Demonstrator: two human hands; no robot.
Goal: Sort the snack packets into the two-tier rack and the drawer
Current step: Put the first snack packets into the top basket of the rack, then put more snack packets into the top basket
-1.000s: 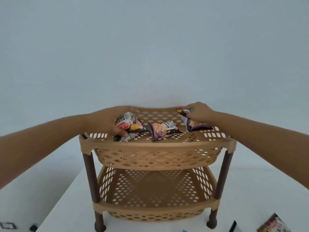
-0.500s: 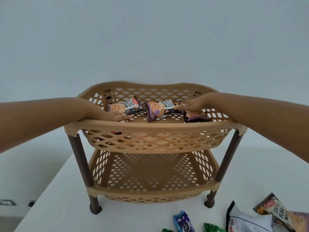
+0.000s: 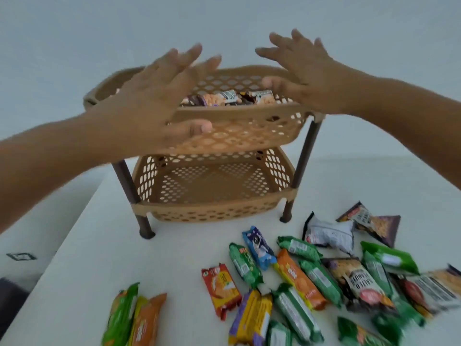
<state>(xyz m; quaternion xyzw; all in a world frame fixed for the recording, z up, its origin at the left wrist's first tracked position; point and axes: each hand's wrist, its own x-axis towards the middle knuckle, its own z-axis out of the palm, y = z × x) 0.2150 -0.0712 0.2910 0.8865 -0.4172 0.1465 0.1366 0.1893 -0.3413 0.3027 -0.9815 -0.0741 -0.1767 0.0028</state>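
A tan two-tier rack (image 3: 239, 136) with brown legs stands on the white table. Peanut packets (image 3: 224, 99) lie in its top tier; the bottom tier (image 3: 212, 186) holds nothing. My left hand (image 3: 152, 96) hovers over the top tier's left front, fingers spread and holding nothing. My right hand (image 3: 304, 68) hovers over the right side, fingers spread too. Several snack packets lie on the table in front: a red biscuit packet (image 3: 220, 287), a blue one (image 3: 259, 247), an orange one (image 3: 299, 282), green ones (image 3: 245, 265), and a peanut packet (image 3: 359, 280).
The white table (image 3: 99, 258) ends at a left edge, with a lower white surface (image 3: 30, 243) beyond it. A plain pale wall stands behind the rack. More packets, green and orange (image 3: 134, 318), lie near the front left. No drawer is in view.
Both hands have let go of the peanut packets and lifted out of the top tier, fingers spread. The view has tilted down, showing the packets on the table.
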